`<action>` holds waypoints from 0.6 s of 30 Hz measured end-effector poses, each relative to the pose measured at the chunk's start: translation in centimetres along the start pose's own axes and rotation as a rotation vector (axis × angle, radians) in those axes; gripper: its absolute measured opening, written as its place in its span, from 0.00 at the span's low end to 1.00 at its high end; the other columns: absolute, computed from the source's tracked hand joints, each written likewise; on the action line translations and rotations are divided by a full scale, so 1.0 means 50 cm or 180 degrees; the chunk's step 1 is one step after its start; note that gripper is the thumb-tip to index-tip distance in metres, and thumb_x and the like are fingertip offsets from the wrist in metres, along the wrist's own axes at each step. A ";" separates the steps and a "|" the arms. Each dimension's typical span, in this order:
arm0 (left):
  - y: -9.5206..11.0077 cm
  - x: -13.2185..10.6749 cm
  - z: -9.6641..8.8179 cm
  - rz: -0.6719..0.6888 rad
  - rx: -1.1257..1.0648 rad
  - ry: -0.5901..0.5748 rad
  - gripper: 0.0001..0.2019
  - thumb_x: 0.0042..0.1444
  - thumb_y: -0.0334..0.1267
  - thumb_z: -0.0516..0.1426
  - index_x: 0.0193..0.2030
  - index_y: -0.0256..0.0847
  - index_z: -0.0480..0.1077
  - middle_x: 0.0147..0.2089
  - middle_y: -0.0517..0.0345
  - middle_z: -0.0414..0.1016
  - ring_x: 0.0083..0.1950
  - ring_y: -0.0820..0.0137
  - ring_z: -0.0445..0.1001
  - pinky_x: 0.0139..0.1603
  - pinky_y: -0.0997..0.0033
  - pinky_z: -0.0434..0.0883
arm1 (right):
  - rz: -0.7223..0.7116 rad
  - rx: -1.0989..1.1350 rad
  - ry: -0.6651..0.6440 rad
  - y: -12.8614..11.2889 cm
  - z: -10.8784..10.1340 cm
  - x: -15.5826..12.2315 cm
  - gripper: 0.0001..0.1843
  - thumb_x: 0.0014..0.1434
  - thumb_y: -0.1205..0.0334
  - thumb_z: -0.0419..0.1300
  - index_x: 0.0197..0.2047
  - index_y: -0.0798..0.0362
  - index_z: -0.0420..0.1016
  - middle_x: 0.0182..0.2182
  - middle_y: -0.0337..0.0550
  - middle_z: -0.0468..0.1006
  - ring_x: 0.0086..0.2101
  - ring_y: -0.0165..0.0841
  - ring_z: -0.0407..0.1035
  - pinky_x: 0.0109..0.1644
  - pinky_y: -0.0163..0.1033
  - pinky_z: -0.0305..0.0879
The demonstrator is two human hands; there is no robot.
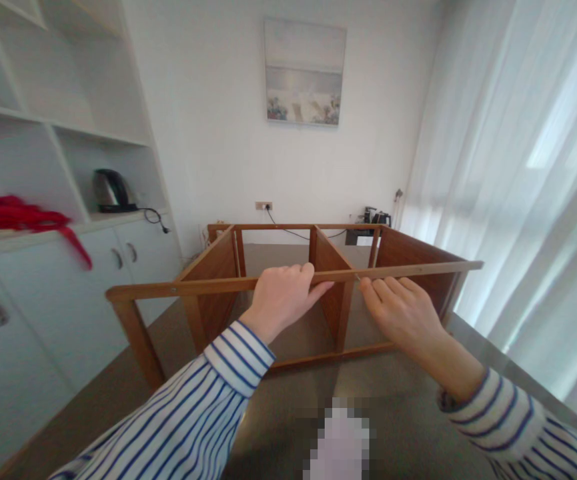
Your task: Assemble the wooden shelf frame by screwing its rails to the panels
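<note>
A brown wooden shelf unit (338, 313) lies on its side in front of me, its panels standing upright between the long rails. My left hand (285, 293) is closed over the near upper rail (218, 287), thumb along its front side. To its right, my right hand (401, 313) is closed in a pinch just below the same rail. A thin metal tip, apparently of an Allen key (357, 277), shows between those fingers and the rail, by the middle panel. Most of the key is hidden in the hand.
On the left stands a white cabinet (43, 287) with a kettle (111, 190) and red cloth (18, 217) on it. White curtains (508, 167) hang at the right. Behind the unit are a wall socket (263, 206) with a cord and a framed picture (305, 73).
</note>
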State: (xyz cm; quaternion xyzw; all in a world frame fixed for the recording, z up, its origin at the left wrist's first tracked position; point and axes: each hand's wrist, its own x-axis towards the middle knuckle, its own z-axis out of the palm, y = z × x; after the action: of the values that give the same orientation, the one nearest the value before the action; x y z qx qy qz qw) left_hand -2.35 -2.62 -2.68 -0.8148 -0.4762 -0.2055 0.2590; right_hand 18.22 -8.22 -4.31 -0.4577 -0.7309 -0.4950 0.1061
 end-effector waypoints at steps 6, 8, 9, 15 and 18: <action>0.000 -0.001 0.001 0.0029 -0.0007 0.0049 0.29 0.62 0.58 0.38 0.38 0.37 0.69 0.32 0.49 0.76 0.34 0.59 0.76 0.28 0.68 0.62 | -0.0036 -0.0002 -0.0051 0.004 -0.008 0.003 0.10 0.61 0.72 0.52 0.43 0.59 0.73 0.26 0.41 0.72 0.28 0.34 0.65 0.31 0.41 0.48; 0.000 0.000 0.001 0.0027 -0.0004 0.0066 0.29 0.62 0.58 0.38 0.37 0.37 0.69 0.31 0.49 0.75 0.33 0.59 0.76 0.28 0.68 0.61 | -0.0025 0.0007 -0.0065 0.004 -0.010 0.005 0.10 0.61 0.72 0.53 0.42 0.59 0.73 0.26 0.41 0.72 0.28 0.34 0.65 0.31 0.40 0.47; 0.000 0.000 0.001 0.0030 0.0001 0.0081 0.29 0.62 0.58 0.38 0.37 0.37 0.69 0.31 0.49 0.75 0.33 0.59 0.76 0.28 0.69 0.61 | -0.0024 0.0010 -0.0076 0.003 -0.010 0.005 0.09 0.61 0.72 0.53 0.42 0.59 0.73 0.26 0.41 0.72 0.28 0.34 0.65 0.31 0.40 0.47; 0.000 0.000 0.001 0.0047 0.0025 0.0124 0.28 0.62 0.58 0.38 0.36 0.37 0.68 0.30 0.50 0.75 0.32 0.60 0.76 0.27 0.69 0.60 | 0.0119 0.0097 -0.0082 -0.001 -0.010 0.008 0.07 0.61 0.71 0.53 0.39 0.57 0.72 0.25 0.40 0.72 0.27 0.33 0.65 0.31 0.40 0.47; 0.000 0.000 0.000 0.0053 0.0010 0.0118 0.28 0.62 0.58 0.38 0.36 0.37 0.68 0.30 0.50 0.75 0.32 0.59 0.76 0.26 0.69 0.60 | 0.0152 0.0139 -0.0105 -0.003 -0.010 0.008 0.07 0.61 0.71 0.53 0.38 0.57 0.72 0.25 0.40 0.72 0.27 0.33 0.66 0.31 0.40 0.47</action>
State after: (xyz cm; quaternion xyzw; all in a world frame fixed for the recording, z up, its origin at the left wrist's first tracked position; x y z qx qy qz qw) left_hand -2.35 -2.60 -2.70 -0.8144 -0.4648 -0.2176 0.2707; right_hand 17.71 -8.42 -3.91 -0.4807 -0.7320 -0.4687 0.1157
